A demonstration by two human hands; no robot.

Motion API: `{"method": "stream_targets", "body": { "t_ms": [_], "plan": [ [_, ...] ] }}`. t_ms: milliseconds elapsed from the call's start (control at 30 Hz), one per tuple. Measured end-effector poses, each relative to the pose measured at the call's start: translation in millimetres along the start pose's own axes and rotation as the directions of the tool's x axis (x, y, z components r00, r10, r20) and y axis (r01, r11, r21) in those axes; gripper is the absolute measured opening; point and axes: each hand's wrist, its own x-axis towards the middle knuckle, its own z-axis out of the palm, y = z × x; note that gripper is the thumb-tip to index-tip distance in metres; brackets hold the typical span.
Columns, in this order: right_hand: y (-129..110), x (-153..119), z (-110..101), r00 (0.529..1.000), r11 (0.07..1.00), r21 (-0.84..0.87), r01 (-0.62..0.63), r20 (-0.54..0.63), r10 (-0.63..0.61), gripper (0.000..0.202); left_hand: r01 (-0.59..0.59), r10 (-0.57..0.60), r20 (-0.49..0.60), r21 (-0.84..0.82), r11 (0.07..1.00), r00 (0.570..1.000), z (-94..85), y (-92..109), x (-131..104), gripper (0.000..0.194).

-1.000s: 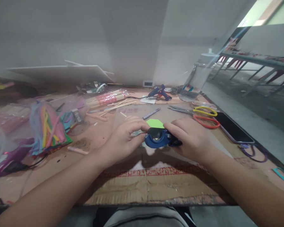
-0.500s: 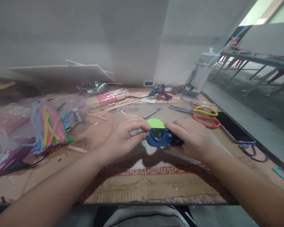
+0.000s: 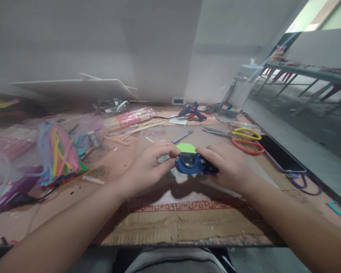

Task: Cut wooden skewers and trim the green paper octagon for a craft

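Tabletop (image 3: 116, 167) brown, cluttered, a worn cardboard sheet (image 3: 182, 223) laid on its near edge. White foam board (image 3: 74, 88) leans against the wall at the back left. Bundle of coloured strips (image 3: 59, 151) on the left; pack of wooden sticks (image 3: 129, 117) behind it. Dark phone (image 3: 281, 153) lies flat on the right, just beside red and yellow scissors (image 3: 246, 140). Blue glue gun (image 3: 191, 111) far back at centre. Left hand (image 3: 147, 167) and right hand (image 3: 230, 167) close together over the cardboard's far end, both clamped on a small blue tool (image 3: 191, 163), one at each end. Green paper piece (image 3: 186, 148) lies just behind the tool, touching the fingertips.
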Motion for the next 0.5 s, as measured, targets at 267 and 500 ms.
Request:
{"method": "stream_targets", "body": {
  "t_ms": [267, 500],
  "plan": [
    [-1.0, -1.3, 3.6, 1.000, 1.000, 0.023, -0.009, -0.026, 0.010, 0.036, -0.025, 0.025, 0.003, -0.004, 1.000, 1.000, -0.3, -1.7, 0.5, 0.011],
    [-3.7, -0.6, 1.6, 0.999, 0.999, -0.032, 0.001, -0.044, -0.002, 0.031, -0.051, 0.051, 0.004, -0.011, 0.999, 0.999, -2.2, -3.1, 0.5, 0.011]
  ]
}}
